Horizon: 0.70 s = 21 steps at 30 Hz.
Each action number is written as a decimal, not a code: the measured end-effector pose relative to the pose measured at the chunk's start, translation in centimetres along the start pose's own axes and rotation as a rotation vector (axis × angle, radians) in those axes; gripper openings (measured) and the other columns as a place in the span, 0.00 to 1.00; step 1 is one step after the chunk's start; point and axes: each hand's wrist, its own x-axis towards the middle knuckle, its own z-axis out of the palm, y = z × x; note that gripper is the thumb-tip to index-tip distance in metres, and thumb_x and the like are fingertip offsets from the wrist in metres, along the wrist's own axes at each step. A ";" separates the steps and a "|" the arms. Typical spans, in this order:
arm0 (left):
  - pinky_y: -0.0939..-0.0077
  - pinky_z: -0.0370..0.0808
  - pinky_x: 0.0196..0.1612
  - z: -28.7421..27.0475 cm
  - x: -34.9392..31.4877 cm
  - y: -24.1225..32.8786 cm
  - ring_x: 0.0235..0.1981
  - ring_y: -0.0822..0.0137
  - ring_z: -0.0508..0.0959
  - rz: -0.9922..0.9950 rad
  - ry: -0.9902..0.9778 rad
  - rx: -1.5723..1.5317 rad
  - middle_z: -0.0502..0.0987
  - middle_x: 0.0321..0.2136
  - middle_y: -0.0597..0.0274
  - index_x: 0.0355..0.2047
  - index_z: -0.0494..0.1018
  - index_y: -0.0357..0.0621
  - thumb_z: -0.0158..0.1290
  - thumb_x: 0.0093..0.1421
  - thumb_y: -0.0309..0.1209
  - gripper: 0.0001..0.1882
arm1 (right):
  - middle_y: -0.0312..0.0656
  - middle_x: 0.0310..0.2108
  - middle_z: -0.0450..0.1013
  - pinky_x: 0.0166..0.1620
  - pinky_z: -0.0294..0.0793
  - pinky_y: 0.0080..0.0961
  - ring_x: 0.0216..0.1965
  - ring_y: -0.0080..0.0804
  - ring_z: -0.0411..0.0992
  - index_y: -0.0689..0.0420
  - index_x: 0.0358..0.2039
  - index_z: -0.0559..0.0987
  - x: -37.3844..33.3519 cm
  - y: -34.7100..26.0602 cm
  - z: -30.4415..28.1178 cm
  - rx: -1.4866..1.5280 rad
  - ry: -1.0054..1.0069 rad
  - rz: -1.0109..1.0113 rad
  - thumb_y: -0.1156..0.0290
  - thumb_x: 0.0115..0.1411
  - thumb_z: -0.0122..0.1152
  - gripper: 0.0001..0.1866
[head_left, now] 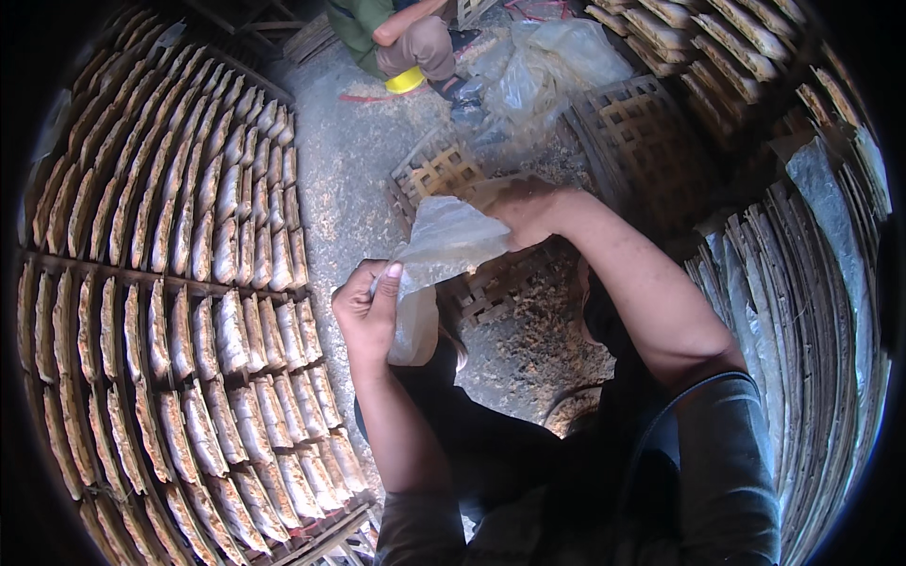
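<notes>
A translucent, crumpled plastic sheet is stretched between my two hands in front of me. My left hand is closed on its near left edge, thumb on top, and part of the sheet hangs down beside that hand. My right hand grips the sheet's right end; its fingers are dark and partly hidden. Below and beyond the hands lie woven lattice trays, one a bamboo tray just past the sheet and another slatted piece under my right wrist.
Racks of pale slabs with brown crumbly edges fill the left side. Flat slats stand stacked at right, with plastic among them. Loose clear plastic and a larger lattice tray lie ahead. A person crouches beyond. Crumbs litter the floor.
</notes>
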 end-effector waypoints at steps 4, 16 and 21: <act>0.85 0.68 0.32 0.3 -0.1 0.0 0.26 0.81 0.70 0.066 -0.049 -0.011 0.75 0.23 0.69 0.32 0.79 0.35 0.58 0.63 0.25 0.05 | 0.52 0.38 0.79 0.48 0.75 0.38 0.43 0.47 0.78 0.59 0.40 0.82 1.3 -5.1 -1.3 0.282 -0.139 -0.069 0.58 0.53 0.68 0.19; 0.71 0.76 0.42 -2.4 1.1 -0.3 0.24 0.67 0.77 0.380 0.306 0.878 0.80 0.23 0.58 0.34 0.79 0.37 0.63 0.59 0.33 0.11 | 0.50 0.37 0.80 0.52 0.73 0.42 0.45 0.49 0.77 0.53 0.42 0.83 1.4 -2.8 -1.5 -0.132 -0.056 0.208 0.65 0.55 0.68 0.14; 0.69 0.72 0.52 0.3 1.2 -0.3 0.36 0.64 0.79 0.418 -0.017 0.797 0.81 0.30 0.54 0.39 0.78 0.34 0.61 0.53 0.25 0.12 | 0.50 0.38 0.80 0.51 0.74 0.40 0.45 0.48 0.77 0.55 0.41 0.83 1.8 -3.8 -1.2 -0.091 -0.126 0.062 0.66 0.54 0.67 0.14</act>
